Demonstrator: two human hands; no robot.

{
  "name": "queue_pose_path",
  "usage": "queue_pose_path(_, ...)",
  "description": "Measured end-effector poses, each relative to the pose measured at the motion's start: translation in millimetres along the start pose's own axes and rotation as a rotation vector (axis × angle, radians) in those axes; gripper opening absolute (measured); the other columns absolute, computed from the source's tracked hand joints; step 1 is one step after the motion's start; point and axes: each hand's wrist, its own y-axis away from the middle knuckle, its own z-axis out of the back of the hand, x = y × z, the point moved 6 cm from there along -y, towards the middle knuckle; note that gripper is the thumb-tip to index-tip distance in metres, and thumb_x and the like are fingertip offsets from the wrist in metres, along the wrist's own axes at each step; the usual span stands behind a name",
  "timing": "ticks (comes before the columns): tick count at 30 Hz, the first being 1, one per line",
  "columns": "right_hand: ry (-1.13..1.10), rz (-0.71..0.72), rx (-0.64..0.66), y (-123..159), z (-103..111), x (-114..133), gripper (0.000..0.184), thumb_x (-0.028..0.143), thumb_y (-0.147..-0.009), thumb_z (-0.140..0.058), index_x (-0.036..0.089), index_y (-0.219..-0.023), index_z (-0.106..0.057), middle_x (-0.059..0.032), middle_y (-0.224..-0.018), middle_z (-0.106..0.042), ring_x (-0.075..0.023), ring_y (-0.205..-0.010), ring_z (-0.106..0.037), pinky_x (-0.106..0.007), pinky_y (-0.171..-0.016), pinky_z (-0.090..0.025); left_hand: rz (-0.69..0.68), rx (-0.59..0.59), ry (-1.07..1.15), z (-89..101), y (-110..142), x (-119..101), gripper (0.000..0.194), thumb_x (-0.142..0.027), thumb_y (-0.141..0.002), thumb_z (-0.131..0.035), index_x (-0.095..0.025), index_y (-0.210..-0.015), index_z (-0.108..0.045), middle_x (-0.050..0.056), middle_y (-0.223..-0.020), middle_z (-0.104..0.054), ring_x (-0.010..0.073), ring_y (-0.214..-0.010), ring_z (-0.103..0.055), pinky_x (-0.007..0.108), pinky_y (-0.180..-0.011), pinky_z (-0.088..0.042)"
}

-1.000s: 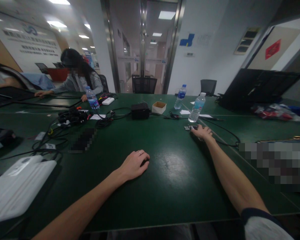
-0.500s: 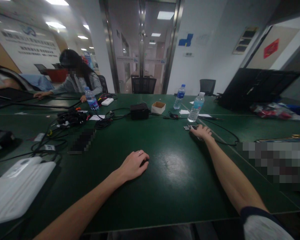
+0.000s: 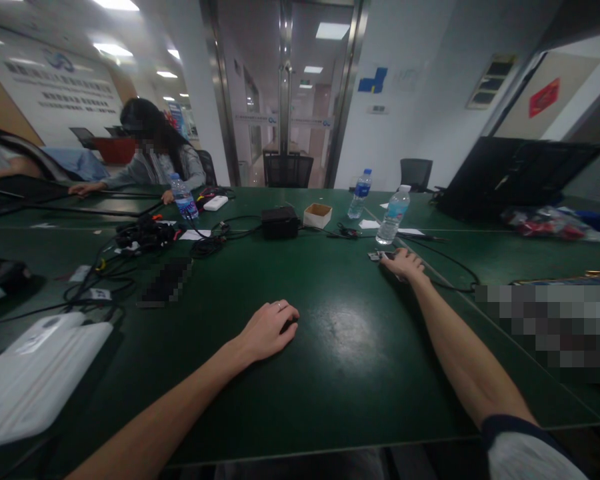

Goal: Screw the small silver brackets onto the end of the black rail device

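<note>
My left hand (image 3: pixel 269 329) rests palm down on the dark green table (image 3: pixel 350 373), near the middle. Its fingers are curled together, with a dark patch under the fingertips that I cannot make out. My right hand (image 3: pixel 405 264) is stretched far forward, palm down. Its fingertips touch a small grey and black device (image 3: pixel 379 255). A black cable (image 3: pixel 460 270) loops out to the right from beside this hand. Whether the fingers grip anything is hidden. A clear water bottle (image 3: pixel 393 215) stands just beyond the right hand.
A second bottle (image 3: pixel 360 193), a small cardboard box (image 3: pixel 318 215) and a black box (image 3: pixel 279 221) stand further back. Tangled cables (image 3: pixel 145 237) and white cases (image 3: pixel 35 373) lie at the left. An open laptop (image 3: pixel 510 175) stands at the right. A seated person (image 3: pixel 153 157) works at the far left.
</note>
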Motion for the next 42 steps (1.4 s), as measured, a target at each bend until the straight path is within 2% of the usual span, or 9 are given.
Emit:
queue_pose_path(6,-0.003,-0.004,-0.009,-1.8,-0.9,-1.1,0.075,0.06,-0.078,-0.051,0.015,-0.136,-0.037,-0.0225,-0.141,-0.034,-0.04,-0.132,-0.029,-0.05,-0.105,-0.023,-0.012,-0.005,-0.023,-0.3,-1.2,-1.5,0.021,-0.027,-0.093,-0.047,-0.017,-0.109,-0.058,0.005,-0.105,-0.059,0.0194,-0.092,-0.058,0.034,-0.081,-0.046)
queue_pose_path(11,0.0,0.002,-0.009,-5.3,-2.6,-2.4,0.083,0.062,-0.076,-0.052,0.015,-0.141,-0.029,-0.0232,-0.144,-0.03,-0.0413,-0.133,-0.027,-0.052,-0.105,-0.022,0.001,0.0,-0.013,0.0,-0.6,-1.1,0.023,-0.028,-0.093,-0.047,-0.017,-0.111,-0.059,0.005,-0.107,-0.059,0.0196,-0.092,-0.058,0.034,-0.081,-0.047)
queue_pose_path(15,0.012,0.004,0.013,-7.7,-5.0,-3.3,0.078,0.064,-0.077,-0.049,0.015,-0.136,-0.036,-0.0231,-0.142,-0.032,-0.0412,-0.132,-0.028,-0.052,-0.105,-0.023,-0.001,-0.001,-0.012,-1.4,-0.4,0.4,0.023,-0.028,-0.093,-0.047,-0.017,-0.111,-0.059,0.005,-0.107,-0.059,0.0194,-0.092,-0.057,0.034,-0.081,-0.047)
queue_pose_path(20,-0.018,-0.004,-0.035,-8.6,-3.8,-4.1,0.083,0.063,-0.074,-0.053,0.013,-0.137,-0.033,-0.0237,-0.142,-0.032,-0.0409,-0.131,-0.03,-0.051,-0.104,-0.025,-0.004,0.002,-0.008,-1.7,-0.2,0.9,0.023,-0.029,-0.094,-0.047,-0.017,-0.111,-0.059,0.005,-0.107,-0.059,0.0192,-0.092,-0.058,0.033,-0.08,-0.047)
queue_pose_path(28,-0.001,0.003,-0.002,-7.5,-4.4,-3.6,0.08,0.064,-0.075,-0.051,0.014,-0.136,-0.037,-0.0231,-0.142,-0.033,-0.0414,-0.132,-0.028,-0.051,-0.105,-0.023,0.001,-0.002,-0.009,0.4,-0.7,-0.4,0.022,-0.027,-0.093,-0.048,-0.017,-0.109,-0.059,0.005,-0.106,-0.059,0.0189,-0.091,-0.058,0.033,-0.08,-0.047)
queue_pose_path(31,-0.011,-0.01,-0.036,-5.8,-2.4,-3.6,0.084,0.063,-0.075,-0.054,0.014,-0.139,-0.033,-0.0233,-0.142,-0.032,-0.0409,-0.132,-0.029,-0.051,-0.105,-0.024,-0.005,0.001,-0.016,0.3,-1.0,-0.9,0.021,-0.026,-0.093,-0.049,-0.017,-0.109,-0.059,0.005,-0.106,-0.06,0.0191,-0.092,-0.058,0.034,-0.081,-0.047)
queue_pose_path(35,0.025,0.013,0.006,-2.9,-3.0,-1.6,0.081,0.064,-0.079,-0.048,0.017,-0.142,-0.031,-0.0233,-0.145,-0.029,-0.0409,-0.134,-0.026,-0.052,-0.105,-0.022,-0.006,-0.001,-0.012,-0.9,-1.0,0.3,0.021,-0.027,-0.093,-0.049,-0.018,-0.11,-0.059,0.004,-0.106,-0.059,0.019,-0.092,-0.058,0.033,-0.08,-0.047)
queue_pose_path(42,0.026,0.008,0.002,-2.5,-1.9,-1.9,0.084,0.067,-0.077,-0.048,0.011,-0.138,-0.036,-0.025,-0.143,-0.03,-0.0408,-0.133,-0.026,-0.051,-0.106,-0.022,-0.005,-0.002,-0.002,-1.4,-0.6,1.2,0.023,-0.028,-0.093,-0.048,-0.018,-0.11,-0.059,0.005,-0.107,-0.059,0.0194,-0.092,-0.058,0.033,-0.08,-0.047)
